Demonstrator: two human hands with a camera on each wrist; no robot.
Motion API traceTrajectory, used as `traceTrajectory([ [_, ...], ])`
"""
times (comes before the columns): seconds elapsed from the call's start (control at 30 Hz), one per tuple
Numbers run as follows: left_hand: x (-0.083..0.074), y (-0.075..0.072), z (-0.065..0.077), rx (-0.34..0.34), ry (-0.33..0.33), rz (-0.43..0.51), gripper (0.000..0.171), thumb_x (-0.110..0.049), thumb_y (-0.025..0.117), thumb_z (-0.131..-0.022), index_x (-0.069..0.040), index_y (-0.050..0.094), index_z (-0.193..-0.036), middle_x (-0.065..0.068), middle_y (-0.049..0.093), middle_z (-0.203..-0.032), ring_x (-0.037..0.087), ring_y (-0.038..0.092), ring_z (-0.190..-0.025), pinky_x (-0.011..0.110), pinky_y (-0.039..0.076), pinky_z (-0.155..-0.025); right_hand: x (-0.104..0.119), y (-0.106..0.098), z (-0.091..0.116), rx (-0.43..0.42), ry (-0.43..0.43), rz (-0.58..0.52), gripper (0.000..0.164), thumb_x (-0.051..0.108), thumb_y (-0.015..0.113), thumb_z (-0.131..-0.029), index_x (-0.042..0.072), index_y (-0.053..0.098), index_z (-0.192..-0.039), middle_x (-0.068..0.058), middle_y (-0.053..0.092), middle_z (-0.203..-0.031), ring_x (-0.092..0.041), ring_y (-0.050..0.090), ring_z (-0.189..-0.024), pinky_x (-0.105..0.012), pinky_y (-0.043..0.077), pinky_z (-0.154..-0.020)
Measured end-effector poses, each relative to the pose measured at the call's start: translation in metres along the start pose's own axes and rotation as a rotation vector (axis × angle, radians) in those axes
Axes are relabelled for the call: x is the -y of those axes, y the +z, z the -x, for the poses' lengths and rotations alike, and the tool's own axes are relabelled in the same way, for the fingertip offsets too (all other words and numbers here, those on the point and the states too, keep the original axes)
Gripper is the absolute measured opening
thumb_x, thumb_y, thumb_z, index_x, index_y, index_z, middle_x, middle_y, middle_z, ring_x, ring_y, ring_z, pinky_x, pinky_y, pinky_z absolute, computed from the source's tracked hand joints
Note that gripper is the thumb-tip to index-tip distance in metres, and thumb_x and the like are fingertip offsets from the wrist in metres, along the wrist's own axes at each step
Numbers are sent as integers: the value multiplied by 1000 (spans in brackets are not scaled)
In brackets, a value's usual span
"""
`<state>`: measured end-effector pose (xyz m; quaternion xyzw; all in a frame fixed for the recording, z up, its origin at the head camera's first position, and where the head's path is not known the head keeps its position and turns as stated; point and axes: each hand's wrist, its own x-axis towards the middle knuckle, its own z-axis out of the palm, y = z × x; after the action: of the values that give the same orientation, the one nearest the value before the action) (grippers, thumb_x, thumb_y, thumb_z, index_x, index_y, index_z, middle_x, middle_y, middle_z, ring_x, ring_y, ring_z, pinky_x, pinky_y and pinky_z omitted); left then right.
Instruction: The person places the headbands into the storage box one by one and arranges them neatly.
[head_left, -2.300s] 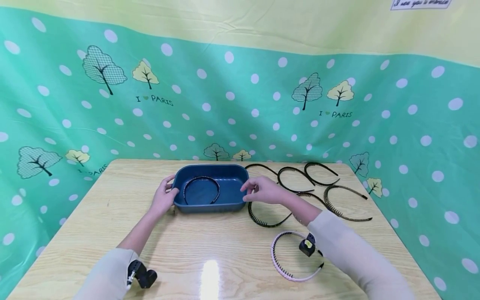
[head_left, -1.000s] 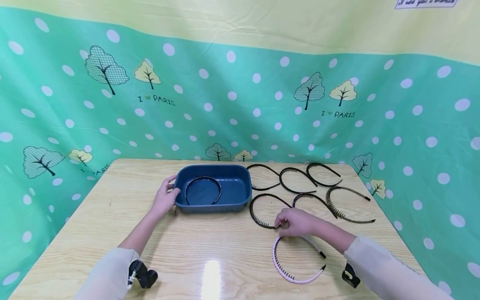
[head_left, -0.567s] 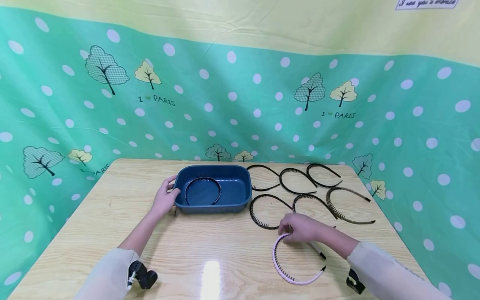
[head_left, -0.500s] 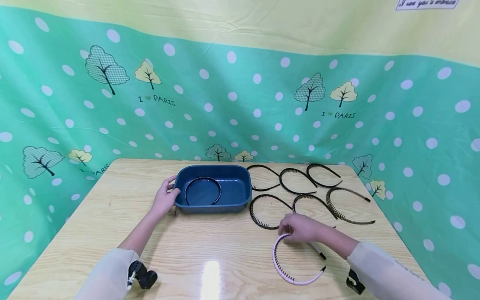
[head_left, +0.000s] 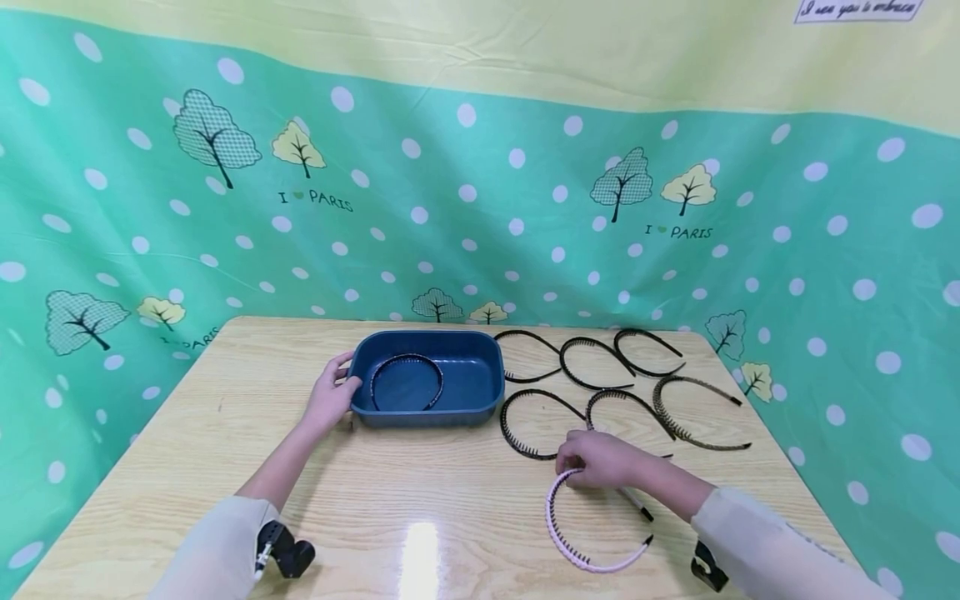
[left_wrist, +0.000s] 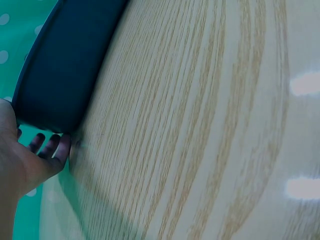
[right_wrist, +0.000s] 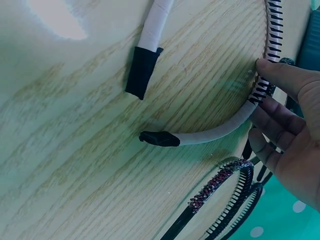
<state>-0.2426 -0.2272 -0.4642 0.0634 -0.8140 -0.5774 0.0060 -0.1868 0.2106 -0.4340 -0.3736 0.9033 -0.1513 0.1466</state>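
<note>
My left hand (head_left: 328, 400) grips the left end of a deep blue plastic basin (head_left: 427, 419), thumb at the rim and fingers against the outside. In the left wrist view, the fingers (left_wrist: 61, 152) curl against the basin's dark end wall (left_wrist: 60, 65). A dark, beaded-looking headband (head_left: 406, 357) leans inside the basin. My right hand (head_left: 603, 460) pinches a pale pink headband (head_left: 552, 527) by its far side, between thumb and fingers. The right wrist view shows the headband's inner comb teeth (right_wrist: 274, 30) and black-capped tips.
Several dark headbands lie to the right of the basin, one brown-patterned (head_left: 663, 417) at the far right. One with reddish stones (right_wrist: 220, 182) shows beside my right hand. A green polka-dot curtain (head_left: 450, 208) hangs behind the wooden table (head_left: 345, 517).
My right hand has left the basin's right end, moved toward me and to the right, and taken hold of the pink headband. My left hand stays at the basin.
</note>
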Motion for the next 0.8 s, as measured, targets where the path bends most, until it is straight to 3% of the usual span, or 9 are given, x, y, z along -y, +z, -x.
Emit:
traceTrajectory([
  [0.8, -5, -1, 5, 10, -2, -9, 54, -12, 40, -95, -10, 26, -147, 28, 39, -137, 39, 48, -117, 25, 51, -74, -2, -8, 7, 13, -4, -102, 7, 16, 71, -79, 16, 68, -86, 7, 56, -77, 0, 46, -71, -16, 42, -64],
])
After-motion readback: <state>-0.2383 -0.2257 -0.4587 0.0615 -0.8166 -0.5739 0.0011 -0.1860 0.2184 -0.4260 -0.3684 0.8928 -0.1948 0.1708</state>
